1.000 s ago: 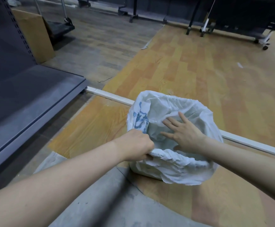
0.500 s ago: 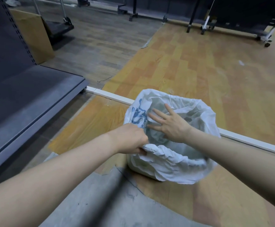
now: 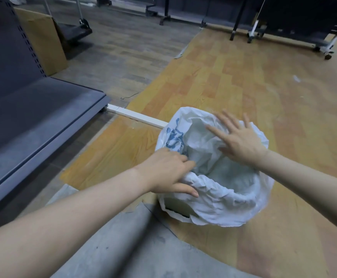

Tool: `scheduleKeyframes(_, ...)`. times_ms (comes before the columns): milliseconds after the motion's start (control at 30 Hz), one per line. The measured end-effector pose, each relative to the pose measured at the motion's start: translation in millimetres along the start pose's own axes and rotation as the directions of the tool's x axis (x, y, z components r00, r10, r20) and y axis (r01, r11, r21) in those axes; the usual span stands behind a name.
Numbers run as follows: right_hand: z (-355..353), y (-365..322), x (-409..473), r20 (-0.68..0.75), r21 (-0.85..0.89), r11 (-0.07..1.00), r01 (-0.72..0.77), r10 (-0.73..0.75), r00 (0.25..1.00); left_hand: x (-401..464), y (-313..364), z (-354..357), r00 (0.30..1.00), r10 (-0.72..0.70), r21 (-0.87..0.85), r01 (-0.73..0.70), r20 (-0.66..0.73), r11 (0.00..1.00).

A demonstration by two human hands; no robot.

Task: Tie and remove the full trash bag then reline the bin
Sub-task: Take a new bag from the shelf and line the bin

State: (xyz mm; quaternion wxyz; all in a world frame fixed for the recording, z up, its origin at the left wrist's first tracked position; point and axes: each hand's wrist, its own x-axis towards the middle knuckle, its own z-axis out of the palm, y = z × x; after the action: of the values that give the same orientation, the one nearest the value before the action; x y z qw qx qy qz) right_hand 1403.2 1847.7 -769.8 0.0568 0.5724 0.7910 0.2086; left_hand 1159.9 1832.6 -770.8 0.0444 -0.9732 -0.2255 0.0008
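Crinkled white plastic liner bag draped over small bin on wood-pattern floor | left hand grips near-left rim | right hand spread flat, holding nothing | risk: loose far rim may slip inward.

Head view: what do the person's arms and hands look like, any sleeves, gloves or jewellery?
Both forearms are bare as far as the frame shows: no sleeves. The left hand and right hand wear no gloves, and no rings, watch or wristband show. No markings.
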Motion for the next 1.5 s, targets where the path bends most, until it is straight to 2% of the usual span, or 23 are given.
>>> scheduleKeyframes(33, 0, 11, -5, 0.047, 0.058, 0.990, -0.128, 0.125, 0.991, 2, 8, -1, 0.999, 0.024, -0.009, -0.024, -0.042, 1.000)
scheduleKeyframes(100, 0, 26, -11, 0.323, 0.200, 0.896, -0.397, 0.323, 0.890, 8, 21, -5, 0.997, 0.070, 0.036, -0.069, -0.032, 0.997)
scheduleKeyframes(133, 3, 31, -12, 0.444, 0.253, 0.826, -0.504, 0.363, 0.819, 11, 24, -8, 0.996, 0.081, 0.089, -0.083, 0.025, 0.993)
scheduleKeyframes(200, -1, 29, -11, 0.532, 0.307, 0.734, -0.606, 0.396, 0.749, 12, 11, -13, 0.993, 0.036, 0.166, -0.055, 0.114, 0.985)
scheduleKeyframes(367, -9, 12, -6, 0.507, 0.132, 0.790, -0.599, 0.466, 0.725, -7, -43, -16, 0.979, -0.136, 0.210, 0.103, 0.151, 0.972)
scheduleKeyframes(433, -12, 8, -6, 0.488, 0.057, 0.801, -0.596, 0.499, 0.716, -13, -39, -16, 0.991, -0.067, 0.122, 0.053, 0.118, 0.991)
scheduleKeyframes(533, -12, 6, -4, 0.470, 0.020, 0.789, -0.614, 0.535, 0.702, -7, 3, -12, 0.996, 0.084, -0.023, -0.084, 0.039, 0.996)
scheduleKeyframes(667, -16, 3, -7, 0.474, 0.017, 0.791, -0.612, 0.532, 0.702, 8, 40, -1, 0.989, 0.021, 0.094, -0.035, 0.146, 0.995)
scheduleKeyframes(733, -18, 1, -12, 0.492, 0.032, 0.783, -0.621, 0.528, 0.692, 8, 24, -1, 0.990, 0.039, 0.148, -0.058, 0.133, 0.987)
scheduleKeyframes(800, -18, -1, -20, 0.507, 0.124, 0.759, -0.639, 0.505, 0.698, 4, 2, -4, 0.992, 0.058, 0.191, -0.079, 0.114, 0.978)
scheduleKeyframes(833, -17, -4, -25, 0.486, 0.182, 0.764, -0.620, 0.478, 0.732, 1, -10, -7, 0.991, 0.046, 0.214, -0.072, 0.127, 0.974)
scheduleKeyframes(867, -16, -8, -30, 0.430, 0.244, 0.794, -0.556, 0.426, 0.796, -3, -20, -11, 0.983, 0.015, 0.249, -0.061, 0.185, 0.967)
scheduleKeyframes(933, -15, -19, -36, 0.280, 0.352, 0.882, -0.312, 0.219, 0.935, -14, -41, -15, 0.949, -0.069, 0.308, -0.030, 0.306, 0.951)
scheduleKeyframes(967, -15, -22, -36, 0.232, 0.378, 0.910, -0.167, 0.082, 0.969, -18, -51, -17, 0.943, -0.097, 0.321, -0.011, 0.319, 0.947)
scheduleKeyframes(1033, -13, -28, -33, 0.173, 0.359, 0.931, 0.064, -0.134, 0.976, -29, -67, -16, 0.947, -0.142, 0.358, 0.031, 0.288, 0.933)
scheduleKeyframes(1067, -13, -33, -29, 0.132, 0.330, 0.935, 0.133, -0.185, 0.974, -33, -76, -14, 0.964, -0.124, 0.391, 0.023, 0.237, 0.920)
scheduleKeyframes(1133, -14, -47, -17, 0.098, 0.295, 0.941, 0.164, -0.201, 0.975, -40, -93, -12, 0.990, -0.075, 0.430, 0.016, 0.120, 0.903)
scheduleKeyframes(1233, -22, -71, 5, 0.168, 0.298, 0.947, 0.119, -0.175, 0.970, -57, -114, -8, 0.970, -0.186, 0.456, 0.097, 0.154, 0.885)
scheduleKeyframes(1333, -26, -88, 26, 0.143, 0.328, 0.937, 0.119, -0.174, 0.974, -76, -136, 5, 0.990, -0.138, 0.501, 0.100, 0.039, 0.860)
scheduleKeyframes(1367, -26, -93, 33, 0.134, 0.351, 0.929, 0.121, -0.178, 0.975, -82, -141, 7, 0.986, -0.161, 0.498, 0.120, 0.040, 0.859)
scheduleKeyframes(1500, -26, -107, 61, 0.097, 0.450, 0.881, 0.148, -0.213, 0.972, -100, -150, 9, 0.913, -0.395, 0.494, 0.300, 0.098, 0.816)
